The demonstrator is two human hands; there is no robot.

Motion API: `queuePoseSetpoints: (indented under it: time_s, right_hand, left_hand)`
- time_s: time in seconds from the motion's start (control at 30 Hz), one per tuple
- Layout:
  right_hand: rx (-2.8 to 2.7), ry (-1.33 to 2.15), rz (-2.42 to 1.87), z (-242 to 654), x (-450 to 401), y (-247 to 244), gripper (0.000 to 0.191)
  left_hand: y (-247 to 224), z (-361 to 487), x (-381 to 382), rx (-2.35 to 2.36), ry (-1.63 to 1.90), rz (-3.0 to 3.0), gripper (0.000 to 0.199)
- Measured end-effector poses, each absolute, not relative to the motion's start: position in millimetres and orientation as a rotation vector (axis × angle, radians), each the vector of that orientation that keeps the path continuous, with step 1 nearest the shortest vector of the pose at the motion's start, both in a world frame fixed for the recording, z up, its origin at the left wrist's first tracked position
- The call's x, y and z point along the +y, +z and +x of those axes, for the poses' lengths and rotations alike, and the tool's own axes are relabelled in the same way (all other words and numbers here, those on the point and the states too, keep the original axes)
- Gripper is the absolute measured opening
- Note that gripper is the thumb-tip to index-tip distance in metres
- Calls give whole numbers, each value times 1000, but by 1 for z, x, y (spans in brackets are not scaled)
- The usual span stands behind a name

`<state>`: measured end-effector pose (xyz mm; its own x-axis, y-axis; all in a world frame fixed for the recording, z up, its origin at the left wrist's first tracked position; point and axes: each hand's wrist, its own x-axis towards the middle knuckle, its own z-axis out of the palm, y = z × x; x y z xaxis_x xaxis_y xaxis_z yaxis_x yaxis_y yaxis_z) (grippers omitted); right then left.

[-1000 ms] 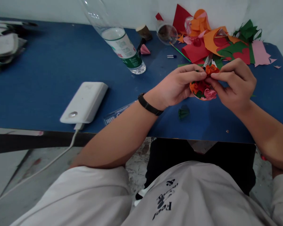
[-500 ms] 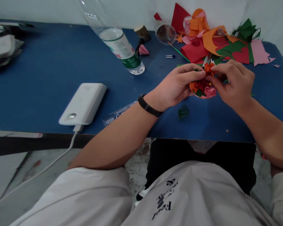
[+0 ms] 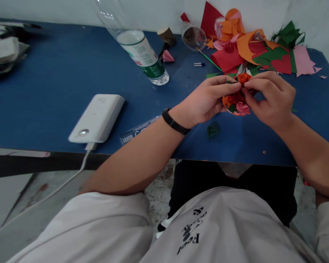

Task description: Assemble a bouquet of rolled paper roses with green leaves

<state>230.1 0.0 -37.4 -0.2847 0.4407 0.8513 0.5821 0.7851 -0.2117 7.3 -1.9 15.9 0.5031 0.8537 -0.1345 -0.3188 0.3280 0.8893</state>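
Note:
Both hands meet above the right part of the blue table, around a small cluster of paper flowers [image 3: 235,103] in orange, red, pink and green. My left hand [image 3: 208,96] holds the cluster from its left side, thumb on top. The fingers of my right hand [image 3: 274,96] pinch at an orange paper flower [image 3: 244,78] at the cluster's upper edge. The cluster's underside and part of its middle are hidden by the fingers. On the table just below the hands lies a folded dark green paper piece [image 3: 213,129].
Coloured paper scraps [image 3: 263,54] heap up at the back right beside a tipped clear cup [image 3: 193,38]. A plastic bottle [image 3: 150,62] stands left of the hands. A white power bank [image 3: 97,118] with a cable and a clear stencil ruler [image 3: 137,129] lie near the front edge.
The right fingers have shifted slightly against the orange flower, and the cluster has tilted a little. Both hands keep their hold. The whole view has moved slightly.

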Motion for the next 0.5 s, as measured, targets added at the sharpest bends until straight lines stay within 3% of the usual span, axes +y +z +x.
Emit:
queuePoseSetpoints:
  time_s: [0.2,0.33,0.5]
  right_hand:
    - [-1940,-214,-739,229,4,-38,33]
    - [-1924,-215,-582,231,11,-40,19]
    - [-1858,-356,-734,225,4,-37,31]
  left_hand:
    - [15,6,-1,701,847,984,20]
    - [14,5,-1,690,847,987,18]
    - [13,5,-1,680,858,981,18]
